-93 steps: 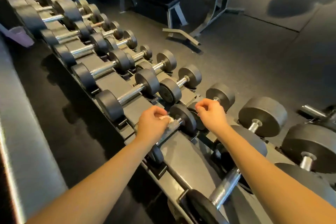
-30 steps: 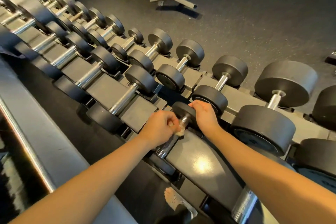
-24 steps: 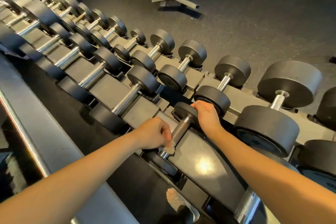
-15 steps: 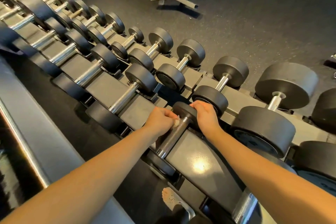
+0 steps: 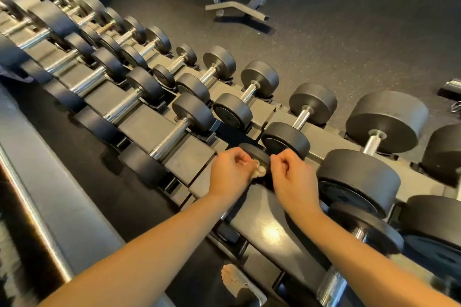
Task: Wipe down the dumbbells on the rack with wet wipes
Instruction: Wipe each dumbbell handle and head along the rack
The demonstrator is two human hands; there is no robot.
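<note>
GYM FLOOR, head cam: I've got both hands over the small dumbbell [image 5: 252, 151] on the near tier of the rack [image 5: 262, 217], approx. mid-frame. Its far head shows between the knuckles, and the handle is mostly hidden under my left forearm.

The left hand [image 5: 230, 173] is clenched on a balled-up wet wipe [image 5: 260, 172], pressed against the near side of that head. The right hand [image 5: 293, 177] is curled into a fist w/ nothing visible in it. Can't tell if it touches the head.

Handling, my read: the wipe is soft, light and damp, so keep it bunched in the fingers. The dumbbell is rigid, heavy for its size and likely to roll in its cradle, so steady it by a rubber head, not the slick chrome bar.

Vs. half a sec ago: the right hand gripped the far head and has now come off it. The left hand has slid up the handle to the head.
</note>
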